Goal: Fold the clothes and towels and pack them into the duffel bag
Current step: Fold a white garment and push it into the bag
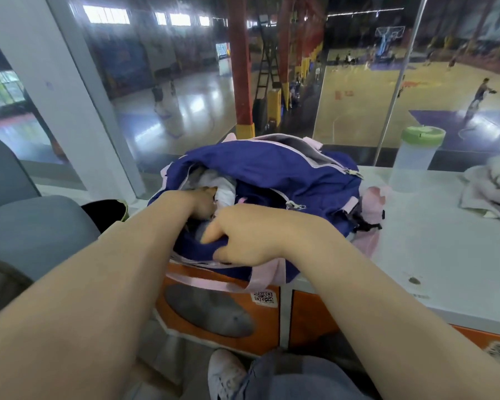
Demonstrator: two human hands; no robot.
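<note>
Blue duffel bag (272, 174) sat on white counter (433, 255), near its front left corner, main zip open, pink trim and straps trailing over the edge. White folded cloth (224, 187) visible inside the opening, toward the left.

Left hand (204, 202) reached down into the bag's mouth, just beside the white cloth; fingers buried in shadow, so grip could not be told. Right hand (243, 235) curled over the bag's near rim, thumb and fingers pinching the blue fabric and holding the opening apart.

Crumpled pale towel (491, 192) with dark stripes lay unfolded at far right of the counter, well apart from the bag. Clear bottle (416, 160) with green lid stood upright between bag and towel, near the glass. Pink fabric (373, 203) bunched against the bag's right side; could not tell whether part of the bag or a separate garment.

Beyond the glass: indoor basketball court (387, 90), blurred. Grey chair (26, 220) at left. White shoe (225, 373) below the counter.
</note>
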